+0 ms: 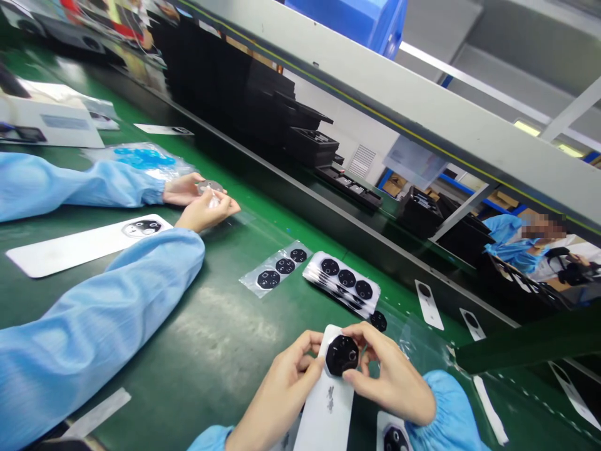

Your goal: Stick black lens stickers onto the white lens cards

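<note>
Low in the view, my left hand (288,379) grips the left edge of a long white panel (323,416) with dark script printed on it. At its upper end lies a black, round-looking cover piece (342,356) with small holes. My right hand (392,369) has thumb and fingers around the right rim of this black piece, against the panel. Whether the piece is fully seated I cannot tell. A second white panel (381,423) with a black disc lies partly under my right wrist. Just beyond my hands is a loose black disc (378,321).
A stack of white cards with black discs (312,275) and a clear strip of discs (257,289) lie ahead. From the left, a co-worker's hands (201,210) hold a small round piece above another white panel (70,250). A grey shelf beam (375,103) crosses overhead.
</note>
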Available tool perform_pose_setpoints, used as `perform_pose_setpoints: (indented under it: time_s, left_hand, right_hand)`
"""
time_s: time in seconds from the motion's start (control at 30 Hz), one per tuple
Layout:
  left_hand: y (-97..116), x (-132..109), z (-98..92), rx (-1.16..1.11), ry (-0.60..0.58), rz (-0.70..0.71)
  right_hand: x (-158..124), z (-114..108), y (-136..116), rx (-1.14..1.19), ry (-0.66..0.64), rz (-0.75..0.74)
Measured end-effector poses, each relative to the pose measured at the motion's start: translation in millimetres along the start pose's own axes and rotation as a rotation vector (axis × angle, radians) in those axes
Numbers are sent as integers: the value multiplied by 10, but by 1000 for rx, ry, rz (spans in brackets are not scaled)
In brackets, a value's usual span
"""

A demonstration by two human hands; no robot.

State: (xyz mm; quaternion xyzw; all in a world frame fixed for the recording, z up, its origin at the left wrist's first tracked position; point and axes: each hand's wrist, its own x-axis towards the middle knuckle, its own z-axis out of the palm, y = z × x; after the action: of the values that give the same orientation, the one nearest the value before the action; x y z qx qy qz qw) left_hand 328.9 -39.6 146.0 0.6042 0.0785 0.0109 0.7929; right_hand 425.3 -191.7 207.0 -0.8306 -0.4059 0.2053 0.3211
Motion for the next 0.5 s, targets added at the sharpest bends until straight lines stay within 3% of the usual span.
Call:
perform_pose_setpoints:
  time_s: [0.23, 0.5]
  left_hand:
    - [-4, -32, -28, 84, 29, 50]
    - [57, -97, -80, 152, 76, 63]
  right_hand:
    - [91, 86, 52, 298, 102, 189]
    - [196, 129, 51, 324, 80, 191]
